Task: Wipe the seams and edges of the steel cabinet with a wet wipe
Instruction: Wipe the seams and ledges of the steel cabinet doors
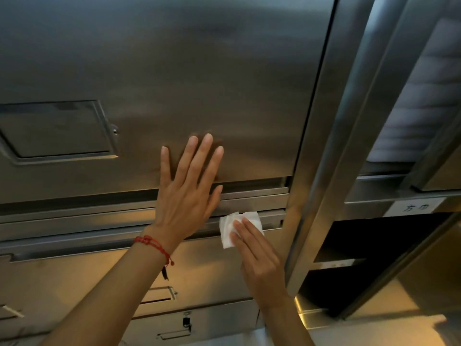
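The left hand lies flat on the steel cabinet door, fingers straight and slightly spread. The right hand presses a white wet wipe with straight fingers against the horizontal seam below the door.

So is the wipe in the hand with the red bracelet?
No, the left hand with the red bracelet lies flat on the cabinet door, while the right hand presses the wipe to the seam.
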The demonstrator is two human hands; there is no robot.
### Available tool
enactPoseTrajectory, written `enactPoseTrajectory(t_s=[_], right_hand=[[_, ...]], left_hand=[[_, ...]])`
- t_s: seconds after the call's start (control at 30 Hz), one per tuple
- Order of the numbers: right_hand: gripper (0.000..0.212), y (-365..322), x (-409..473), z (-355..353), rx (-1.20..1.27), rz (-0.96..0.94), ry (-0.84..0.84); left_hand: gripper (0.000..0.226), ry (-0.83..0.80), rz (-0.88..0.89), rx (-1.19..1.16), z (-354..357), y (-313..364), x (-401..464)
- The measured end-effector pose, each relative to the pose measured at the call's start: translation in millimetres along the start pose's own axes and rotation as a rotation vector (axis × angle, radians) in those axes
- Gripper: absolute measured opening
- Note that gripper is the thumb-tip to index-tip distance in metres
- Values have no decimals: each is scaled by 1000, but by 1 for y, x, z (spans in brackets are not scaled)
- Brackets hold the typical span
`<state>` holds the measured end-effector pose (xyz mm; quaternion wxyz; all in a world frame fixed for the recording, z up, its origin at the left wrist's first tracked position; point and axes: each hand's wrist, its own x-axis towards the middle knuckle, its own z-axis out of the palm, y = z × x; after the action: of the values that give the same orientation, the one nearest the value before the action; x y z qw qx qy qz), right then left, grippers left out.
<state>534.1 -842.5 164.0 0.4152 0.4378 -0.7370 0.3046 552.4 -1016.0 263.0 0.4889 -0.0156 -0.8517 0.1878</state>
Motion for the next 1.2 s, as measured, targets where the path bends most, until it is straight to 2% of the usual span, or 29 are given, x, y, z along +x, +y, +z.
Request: enactPoseTrajectory(t_s=[0.1, 0.2, 0.3, 0.43, 0.6, 0.77, 1.07, 1.2], right_hand=[[29, 6, 0, 2, 37, -19, -1], [27, 7, 3, 7, 47, -37, 6], [40, 3, 8, 11, 79, -35, 6], [26, 3, 12, 13, 79, 9, 7], [24, 9, 11, 9, 65, 57, -13], [28, 20, 4, 4, 5, 123, 58], [22, 10, 8, 12, 25, 58, 27], [21, 22, 6, 5, 6, 93, 86]], left_hand=[[69, -4, -36, 23, 1, 5, 3], [69, -13, -28, 68, 3, 3, 4], [69, -12, -29, 102, 4, 0, 4], [69, -5, -26, 118, 4, -1, 4], [67, 14, 0, 135, 7, -3, 2], [66, 23, 1, 125, 9, -3, 3], [66, 7, 4, 132, 9, -4, 2], [66, 9, 3, 130, 8, -4, 2]])
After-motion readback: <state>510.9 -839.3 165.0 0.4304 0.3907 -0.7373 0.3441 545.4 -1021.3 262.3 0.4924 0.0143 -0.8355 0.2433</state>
